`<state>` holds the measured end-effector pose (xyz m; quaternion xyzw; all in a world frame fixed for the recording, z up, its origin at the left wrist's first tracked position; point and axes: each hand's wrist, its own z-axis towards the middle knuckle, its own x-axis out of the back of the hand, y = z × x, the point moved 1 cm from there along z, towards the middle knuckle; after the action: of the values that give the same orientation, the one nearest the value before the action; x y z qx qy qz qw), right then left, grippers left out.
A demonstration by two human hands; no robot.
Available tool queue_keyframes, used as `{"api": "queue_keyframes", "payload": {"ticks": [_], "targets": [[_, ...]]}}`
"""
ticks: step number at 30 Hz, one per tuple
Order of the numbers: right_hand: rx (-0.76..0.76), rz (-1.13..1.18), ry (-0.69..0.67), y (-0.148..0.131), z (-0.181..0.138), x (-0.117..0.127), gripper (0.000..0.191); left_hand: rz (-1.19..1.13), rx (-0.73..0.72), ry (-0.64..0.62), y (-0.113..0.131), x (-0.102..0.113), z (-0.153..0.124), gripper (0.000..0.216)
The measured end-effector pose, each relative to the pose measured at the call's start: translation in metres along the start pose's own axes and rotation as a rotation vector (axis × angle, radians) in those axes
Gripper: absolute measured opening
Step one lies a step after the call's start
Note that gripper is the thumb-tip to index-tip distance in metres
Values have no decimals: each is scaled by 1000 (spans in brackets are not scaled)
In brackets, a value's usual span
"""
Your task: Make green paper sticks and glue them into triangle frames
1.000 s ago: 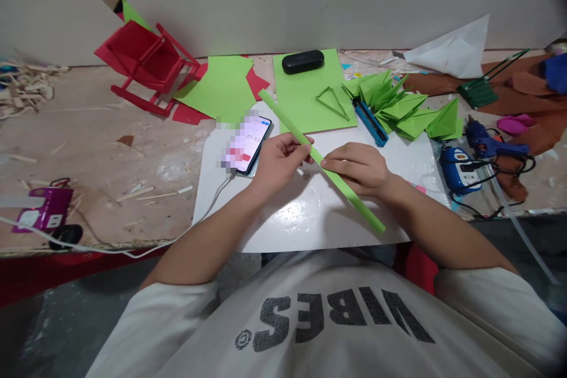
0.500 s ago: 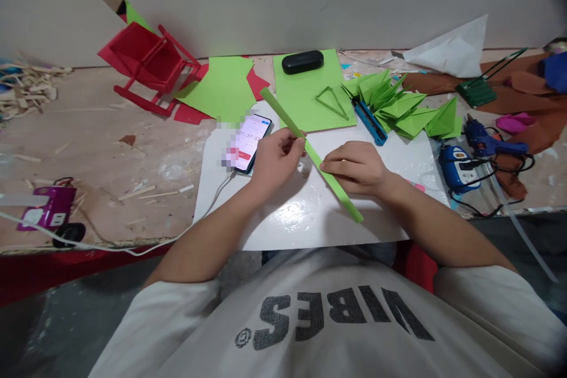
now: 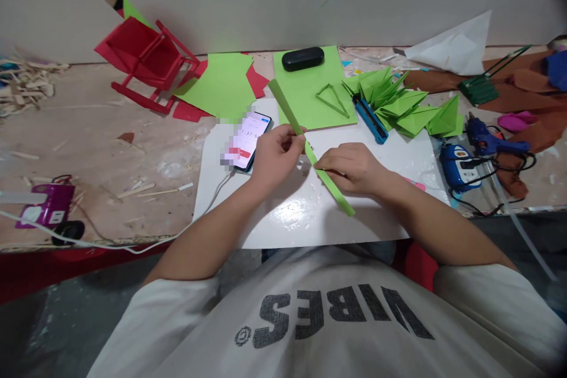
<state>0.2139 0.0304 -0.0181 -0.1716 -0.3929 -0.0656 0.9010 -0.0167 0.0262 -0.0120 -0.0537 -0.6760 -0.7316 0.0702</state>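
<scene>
Has a heap of sticks (image 3: 33,82) at the far left of the table (image 3: 93,136), with a purple device (image 3: 46,204) below it in the frame, close to the table's front edge. Has a small red chair (image 3: 146,62) at upper left, tilted, just beside a jagged green sheet (image 3: 219,80) that overlaps red paper. Has a lit phone (image 3: 248,144) on the white board (image 3: 287,224), joined to a white cable (image 3: 217,195), right beside the left hand.

Pinches the green strip (image 3: 310,152) in left hand (image 3: 277,156) near mid-frame, fingers curled, thumb and fingertips closed on it. Holds the strip slanted over the board, upper end pointing to upper left, lower end to lower right.

Beyond the strip at upper centre, has a black case (image 3: 303,59) and a thin green loop (image 3: 339,101) lying on a green pad (image 3: 305,91).

Closes fingertips of right hand (image 3: 352,168) on the strip's right edge, lower down than the left grip, with fingers together and bent; cannot tell where the right thumb sits.

Has a blue cutter (image 3: 371,120) above the right hand, touching folded green papers (image 3: 398,103). Has white paper (image 3: 456,50) at upper right, then a blue box (image 3: 460,168), a glue gun (image 3: 494,139) and brown paper (image 3: 538,97) towards the right edge.
</scene>
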Motion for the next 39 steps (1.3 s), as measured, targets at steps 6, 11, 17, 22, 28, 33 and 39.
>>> {"api": "queue_keyframes", "payload": {"ticks": [6, 11, 17, 22, 28, 33, 39], "targets": [[-99, 111, -28, 4, -3, -5, 17, 114, -55, -21, 0, 2, -1, 20], [-162, 236, -10, 2, -1, -6, 13, 327, -98, -21, 4, 0, -3, 23], [-236, 351, 35, -2, 0, -9, 16, 687, -219, -34, 2, -4, -3, 36], [-292, 432, 71, -3, 1, -12, 15, 879, -180, -157, -1, -4, -4, 35], [-308, 509, 44, -6, 5, -10, 17, 949, -155, -205, -3, -4, -2, 32], [-203, 355, -87, -2, 0, -9, 19, 895, -129, -202, 0, -1, 2, 32], [-80, 83, -326, 2, -7, -11, 21, 911, -158, -271, -9, -1, 7, 27]]}}
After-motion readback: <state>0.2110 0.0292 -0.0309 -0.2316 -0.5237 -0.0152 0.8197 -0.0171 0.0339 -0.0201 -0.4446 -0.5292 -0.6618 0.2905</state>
